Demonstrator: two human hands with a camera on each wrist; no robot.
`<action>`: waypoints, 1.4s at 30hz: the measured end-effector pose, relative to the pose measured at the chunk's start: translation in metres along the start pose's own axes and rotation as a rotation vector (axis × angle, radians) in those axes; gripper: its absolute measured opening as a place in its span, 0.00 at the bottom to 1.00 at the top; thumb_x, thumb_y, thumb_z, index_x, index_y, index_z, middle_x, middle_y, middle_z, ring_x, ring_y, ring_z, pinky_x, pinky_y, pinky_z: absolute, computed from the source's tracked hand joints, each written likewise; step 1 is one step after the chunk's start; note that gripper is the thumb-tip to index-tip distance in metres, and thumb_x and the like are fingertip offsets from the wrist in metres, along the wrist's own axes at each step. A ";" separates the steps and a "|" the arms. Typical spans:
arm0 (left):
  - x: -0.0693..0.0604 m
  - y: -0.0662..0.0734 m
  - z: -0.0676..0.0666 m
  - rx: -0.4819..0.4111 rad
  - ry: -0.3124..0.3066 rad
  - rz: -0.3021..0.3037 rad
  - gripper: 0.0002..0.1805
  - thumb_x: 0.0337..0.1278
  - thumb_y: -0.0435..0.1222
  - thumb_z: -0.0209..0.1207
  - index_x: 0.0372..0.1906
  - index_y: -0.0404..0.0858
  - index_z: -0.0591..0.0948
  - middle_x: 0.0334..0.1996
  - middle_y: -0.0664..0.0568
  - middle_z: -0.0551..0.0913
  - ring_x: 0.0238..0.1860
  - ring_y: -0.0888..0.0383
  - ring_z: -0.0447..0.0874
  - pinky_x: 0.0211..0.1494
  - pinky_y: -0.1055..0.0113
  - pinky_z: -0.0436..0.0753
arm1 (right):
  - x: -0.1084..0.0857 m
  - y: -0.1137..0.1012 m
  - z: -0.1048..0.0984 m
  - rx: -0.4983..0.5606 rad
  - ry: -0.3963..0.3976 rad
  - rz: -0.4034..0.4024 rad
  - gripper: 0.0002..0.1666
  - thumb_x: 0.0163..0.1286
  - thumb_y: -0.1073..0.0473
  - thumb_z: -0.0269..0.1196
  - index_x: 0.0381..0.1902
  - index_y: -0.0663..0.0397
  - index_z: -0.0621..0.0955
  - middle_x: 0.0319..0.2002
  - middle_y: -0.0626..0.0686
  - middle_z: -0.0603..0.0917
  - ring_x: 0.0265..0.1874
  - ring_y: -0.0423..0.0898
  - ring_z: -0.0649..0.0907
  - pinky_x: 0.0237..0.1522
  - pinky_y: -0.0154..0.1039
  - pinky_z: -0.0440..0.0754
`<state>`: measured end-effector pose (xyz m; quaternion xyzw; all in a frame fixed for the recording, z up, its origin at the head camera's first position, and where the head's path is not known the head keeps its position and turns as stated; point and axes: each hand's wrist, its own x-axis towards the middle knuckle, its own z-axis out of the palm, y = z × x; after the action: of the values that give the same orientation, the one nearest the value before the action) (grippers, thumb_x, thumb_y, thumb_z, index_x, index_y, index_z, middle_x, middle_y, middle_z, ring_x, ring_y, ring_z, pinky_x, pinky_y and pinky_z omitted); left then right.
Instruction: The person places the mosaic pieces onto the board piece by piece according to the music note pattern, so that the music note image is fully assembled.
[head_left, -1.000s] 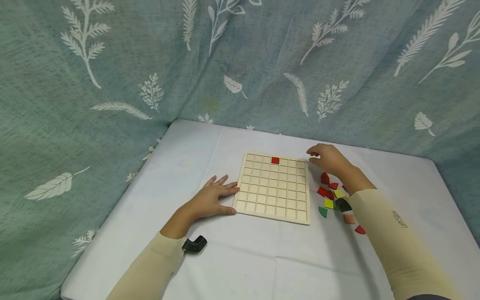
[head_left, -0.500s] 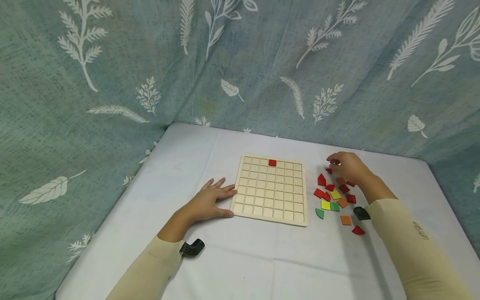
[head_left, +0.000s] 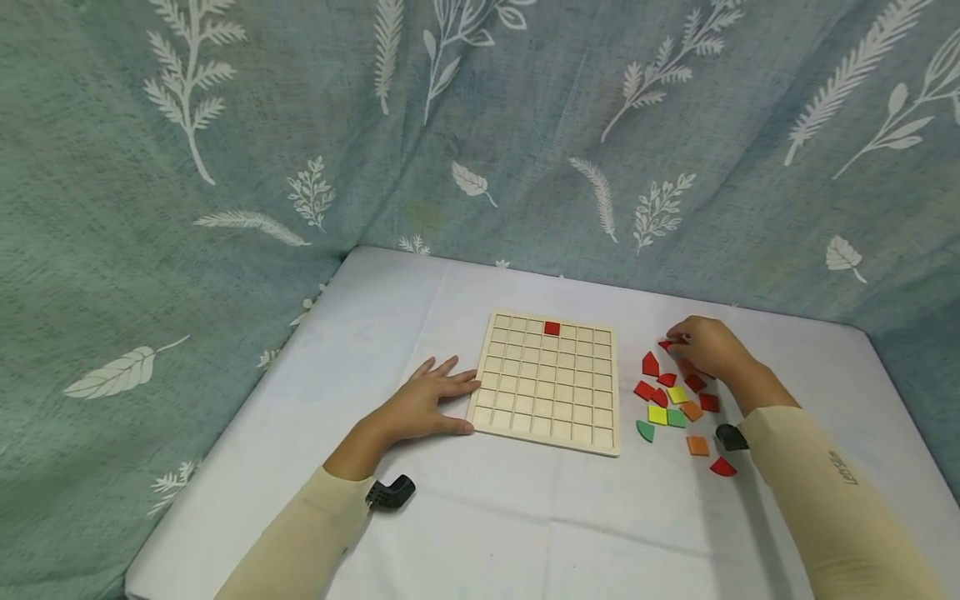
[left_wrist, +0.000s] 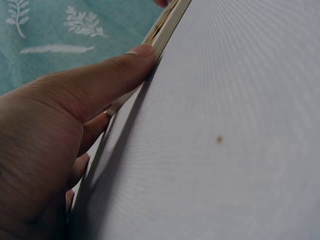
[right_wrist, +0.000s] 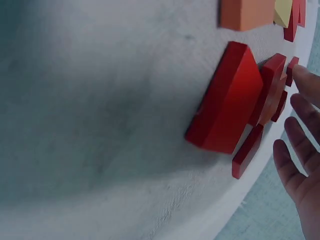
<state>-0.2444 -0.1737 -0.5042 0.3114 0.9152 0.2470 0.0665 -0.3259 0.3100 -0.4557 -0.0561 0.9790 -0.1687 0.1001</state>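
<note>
The left hand (head_left: 423,406) lies with fingers spread at the left edge of a pale wooden grid board (head_left: 617,392); in the left wrist view its thumb (left_wrist: 122,72) rests on the board's rim (left_wrist: 172,25). One red square (head_left: 552,328) sits in the board's top row. Right of the board, the right hand (head_left: 708,346) is over the far end of the loose pieces. Its fingertips are at a small red piece (head_left: 664,344). In the right wrist view a digit of the hand (right_wrist: 305,145) touches that piece (right_wrist: 292,71), the other fingers loosely bent; no grip shows.
Several loose red, yellow, green and orange pieces lie right of the board, among them a red pointed piece (head_left: 650,364), an orange square (head_left: 698,446) and a green quarter-round (head_left: 645,431). A patterned curtain (head_left: 525,167) hangs behind the white-covered table (head_left: 480,533).
The right hand has moved right from beyond the board's far right corner, then down to the small red piece. The left hand stays at the board's edge. The head view has shifted slightly.
</note>
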 end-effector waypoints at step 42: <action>0.000 0.001 -0.001 -0.003 0.009 0.001 0.46 0.43 0.65 0.66 0.68 0.48 0.73 0.69 0.62 0.65 0.75 0.52 0.47 0.75 0.50 0.36 | -0.001 -0.016 0.002 0.039 -0.041 0.037 0.18 0.69 0.64 0.58 0.55 0.60 0.78 0.51 0.64 0.78 0.43 0.59 0.76 0.50 0.57 0.81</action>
<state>-0.2438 -0.1738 -0.5025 0.3106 0.9150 0.2497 0.0627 -0.3235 0.2948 -0.4523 -0.0393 0.9741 -0.1847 0.1242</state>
